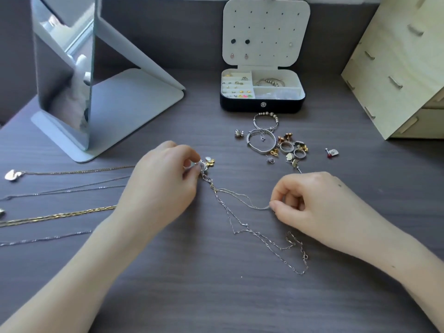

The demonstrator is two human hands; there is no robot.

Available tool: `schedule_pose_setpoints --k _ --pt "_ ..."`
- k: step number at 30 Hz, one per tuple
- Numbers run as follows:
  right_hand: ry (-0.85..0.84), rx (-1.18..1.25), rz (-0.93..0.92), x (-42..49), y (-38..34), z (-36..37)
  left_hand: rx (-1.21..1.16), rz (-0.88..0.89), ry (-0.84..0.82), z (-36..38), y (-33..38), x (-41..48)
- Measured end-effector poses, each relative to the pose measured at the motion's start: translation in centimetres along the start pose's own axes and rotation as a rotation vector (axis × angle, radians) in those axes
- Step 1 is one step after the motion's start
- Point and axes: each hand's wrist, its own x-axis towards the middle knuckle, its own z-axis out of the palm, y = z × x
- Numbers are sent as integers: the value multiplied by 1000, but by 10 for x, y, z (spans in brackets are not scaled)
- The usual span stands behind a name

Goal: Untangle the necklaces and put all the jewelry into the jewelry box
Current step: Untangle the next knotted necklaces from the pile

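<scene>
Left hand point(165, 179): fingertips pinched on the knotted top of the tangled necklaces point(225, 207), just beside a small cluster of pendants point(209, 162), one gold and one pale.
Right hand point(319, 207): thumb and forefinger pinch one fine silver strand of the tangle; the other fingers are curled in.
Tangle: it lies mid-counter between the two hands. From where I stand I make out at least two silver chains, and the exact count at the knot is hard to tell. A longer link chain trails toward the near edge, its clasp point(305, 257) lying flat.
Laid-out necklaces: four stretched in rows toward the left edge. These are a gold one with a heart pendant point(72, 171), a thin silver one point(72, 189), a braided gold one point(60, 216) and another silver one point(43, 239).
Jewelry box point(240, 104): a dark box standing open near the far edge. Its lid point(266, 20) is upright with five earrings pinned on: two dark studs, two pink drops and one pale. The left section holds rows of small pieces, and a beaded bangle sits in the upper right compartment.
Loose jewelry: in front of the box lie two bangles point(261, 141), two rings point(286, 147) and several small earrings and charms. A red-tipped piece point(332, 153) lies apart to the right.
Counter point(216, 296): dark wood grain.
Mirror point(64, 68): stands at the far left corner.
Drawer unit point(403, 68): pale wood, at the far right corner.
</scene>
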Motion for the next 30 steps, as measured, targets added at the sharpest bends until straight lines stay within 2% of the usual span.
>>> schedule_pose_setpoints --k 4,8,11,13,17,23,28,30 --pt "136 -70 55 14 4 -1 -3 -33 -49 4 -1 3" --pt "201 -225 -23 28 -8 0 -36 -43 -92 5 -1 6" --pt "184 -209 -162 43 -27 -1 -104 -49 -102 4 -4 9" --pt "113 -208 -234 57 -38 2 -155 -69 -107 2 -7 12" --pt "-5 -225 -274 78 -47 12 -278 -107 -128 -4 -11 15" --pt "83 -116 -299 84 -42 19 -375 -112 -171 -14 -15 16" --pt "219 -39 -321 63 -37 22 -525 -107 -188 -21 -17 16" --pt "210 -60 -315 48 -33 24 -539 -99 -198 -23 -18 16"
